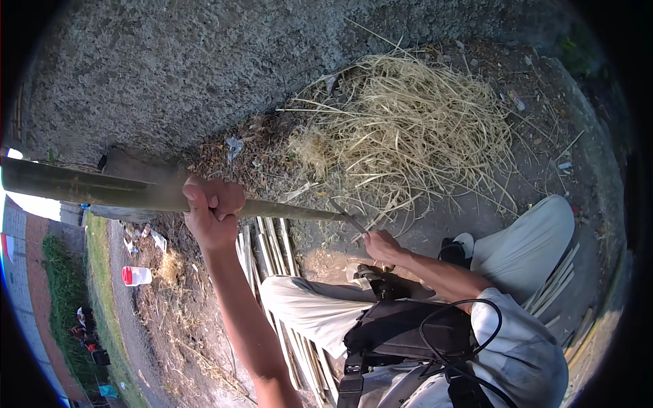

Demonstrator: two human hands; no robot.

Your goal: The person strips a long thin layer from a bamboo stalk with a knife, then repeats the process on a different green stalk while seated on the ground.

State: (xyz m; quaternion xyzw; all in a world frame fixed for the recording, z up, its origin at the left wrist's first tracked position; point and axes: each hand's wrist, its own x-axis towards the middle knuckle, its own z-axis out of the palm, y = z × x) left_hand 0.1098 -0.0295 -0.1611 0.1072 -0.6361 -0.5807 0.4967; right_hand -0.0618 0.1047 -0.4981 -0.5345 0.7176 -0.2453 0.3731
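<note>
Several left fingers point(228, 196) clamp a green pole point(102, 190); right fingers point(381, 246), a knife point(348, 217) near the edge of heaped straw point(422, 129).

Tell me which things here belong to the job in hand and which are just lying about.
Seemingly the job's:
green pole, in the left hand
knife, in the right hand
probably the straw-coloured heap and pale slats

Apparently just lying about:
red-lidded container
crumpled scrap

The person's left arm point(238, 309) stretches well out, the left hand point(214, 206) clenched in a fist. Closer to the body, the right forearm point(439, 273) angles inward, the right hand point(383, 247) curled shut too.
</note>
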